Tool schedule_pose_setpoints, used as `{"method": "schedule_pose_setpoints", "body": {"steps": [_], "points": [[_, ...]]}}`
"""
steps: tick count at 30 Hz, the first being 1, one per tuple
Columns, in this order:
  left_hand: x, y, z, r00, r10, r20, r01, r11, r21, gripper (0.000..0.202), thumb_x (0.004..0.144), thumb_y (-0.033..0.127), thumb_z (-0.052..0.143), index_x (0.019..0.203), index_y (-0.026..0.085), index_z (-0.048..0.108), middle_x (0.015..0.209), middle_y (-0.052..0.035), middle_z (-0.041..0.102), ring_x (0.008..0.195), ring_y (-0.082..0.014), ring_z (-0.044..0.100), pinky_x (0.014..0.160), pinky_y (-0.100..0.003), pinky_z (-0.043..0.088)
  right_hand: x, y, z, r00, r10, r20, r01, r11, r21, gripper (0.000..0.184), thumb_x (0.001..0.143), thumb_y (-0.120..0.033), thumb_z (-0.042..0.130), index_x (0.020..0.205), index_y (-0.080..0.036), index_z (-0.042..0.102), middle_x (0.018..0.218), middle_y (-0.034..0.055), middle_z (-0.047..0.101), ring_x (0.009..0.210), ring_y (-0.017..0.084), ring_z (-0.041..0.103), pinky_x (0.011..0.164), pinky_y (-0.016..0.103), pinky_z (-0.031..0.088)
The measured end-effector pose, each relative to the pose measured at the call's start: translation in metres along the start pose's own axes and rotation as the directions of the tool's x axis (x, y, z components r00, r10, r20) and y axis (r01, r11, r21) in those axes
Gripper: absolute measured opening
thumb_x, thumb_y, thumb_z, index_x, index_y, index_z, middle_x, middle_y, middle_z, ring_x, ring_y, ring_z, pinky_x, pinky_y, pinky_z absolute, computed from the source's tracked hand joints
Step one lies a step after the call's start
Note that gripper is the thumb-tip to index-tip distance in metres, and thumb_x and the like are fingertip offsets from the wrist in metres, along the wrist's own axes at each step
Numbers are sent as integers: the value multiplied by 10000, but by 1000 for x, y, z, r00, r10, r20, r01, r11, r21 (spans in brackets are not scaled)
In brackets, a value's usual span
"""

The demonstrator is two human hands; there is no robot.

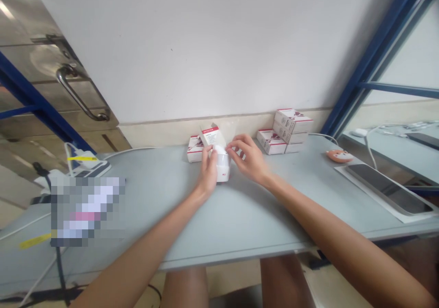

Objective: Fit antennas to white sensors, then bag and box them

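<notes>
Fingers: left hand (pixel 207 174) has its fingers (pixel 207 158) closed narrow around the side of a white detector unit (pixel 223 172); right hand (pixel 250 160) has its fingers (pixel 236 145) curved and spread, tips at the unit's upper side, contact unclear from this view.
Item: unit upright between both hands, red mark low on its face; can't tell if it sits on the desk (pixel 240 216) or is held just above it.
Hand work: both hands on the unit, at the far side of the desk.
Packaging: white-and-red box (pixel 210 134), printed "DETECTOR", tilted just behind the left hand; clear plastic wrap (pixel 230 130) right beside it.
Stock: one white-and-red carton (pixel 195 150) left of the hands; stacked cartons (pixel 284 127) to the right, against the wall.
Desk right: orange fox-shaped mouse (pixel 338 156); dark tablet (pixel 387 188) on a white sheet (pixel 343 173).
Desk left: white cable (pixel 128 150); pixelated patch (pixel 87 209) hides whatever lies there.
Background: steel door handle (pixel 78 91).
</notes>
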State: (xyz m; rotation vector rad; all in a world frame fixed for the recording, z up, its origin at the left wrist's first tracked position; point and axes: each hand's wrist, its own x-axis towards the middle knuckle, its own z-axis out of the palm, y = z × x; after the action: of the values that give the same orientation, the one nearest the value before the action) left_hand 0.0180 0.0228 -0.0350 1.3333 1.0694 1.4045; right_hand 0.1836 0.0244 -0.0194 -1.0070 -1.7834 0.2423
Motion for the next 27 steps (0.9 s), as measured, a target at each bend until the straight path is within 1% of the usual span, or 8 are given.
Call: {"method": "schedule_pose_setpoints", "body": {"steps": [4,7,9,13,16,19,24,27], "points": [[2,-5,-2,999,21,-32,-19,998,63,349,1021,553,531,1234,285,468,1197,-39,679,1047,-203,661,846,-277,522,-1,-3,4,997,44,55,-51,990,130,230,1012,-423,562,1000,-245,706,1105,73,656,920,186,655,786,329,556],[2,-7,-4,998,57,-15,-55,993,108,324,1030,536,540,1214,282,459,1229,-47,657,1137,-206,632,890,-270,501,1,-3,7,980,193,55,-200,942,270,265,967,-489,607,954,-230,665,1039,56,678,936,190,654,776,319,547],[1,-8,-5,997,72,24,-74,988,134,317,1030,539,545,1184,275,459,1135,-44,666,1088,-210,636,866,-277,502,2,1,9,946,319,60,-317,869,379,327,914,-532,664,1025,-229,608,998,37,670,876,180,642,725,313,543],[0,-8,-6,993,94,77,-105,982,157,352,1022,570,550,1179,268,462,1037,-34,666,1013,-217,630,874,-300,504,5,14,4,859,488,152,-495,722,484,643,804,-566,797,1275,-240,506,1082,38,643,847,168,637,691,312,563],[1,-8,-7,988,120,102,-135,977,162,364,1028,570,537,1219,266,480,1111,-45,671,1054,-216,617,940,-305,492,8,19,-10,840,425,338,-542,690,479,636,828,-571,802,1326,-238,589,1194,80,680,995,199,673,851,356,588],[2,-9,-6,979,149,137,-169,974,151,394,1018,591,542,1232,262,514,1121,-53,671,1077,-223,612,952,-303,482,11,18,-27,820,283,497,-524,720,455,468,877,-577,767,1177,-218,742,1212,82,741,1086,227,674,968,381,546],[3,-9,-3,964,155,214,-176,981,80,433,978,615,593,1201,251,519,1080,-54,701,1025,-217,638,918,-302,489,16,18,-41,842,269,469,-476,779,408,415,889,-529,775,1178,-230,779,1118,46,782,1012,220,692,1000,393,507],[6,-9,-3,951,142,275,-154,988,24,434,947,606,644,1160,246,530,1089,-61,731,1032,-218,669,936,-310,499,17,21,-45,837,253,484,-448,826,343,437,891,-531,772,1213,-236,778,1162,53,782,1076,244,690,1016,404,502]]}}
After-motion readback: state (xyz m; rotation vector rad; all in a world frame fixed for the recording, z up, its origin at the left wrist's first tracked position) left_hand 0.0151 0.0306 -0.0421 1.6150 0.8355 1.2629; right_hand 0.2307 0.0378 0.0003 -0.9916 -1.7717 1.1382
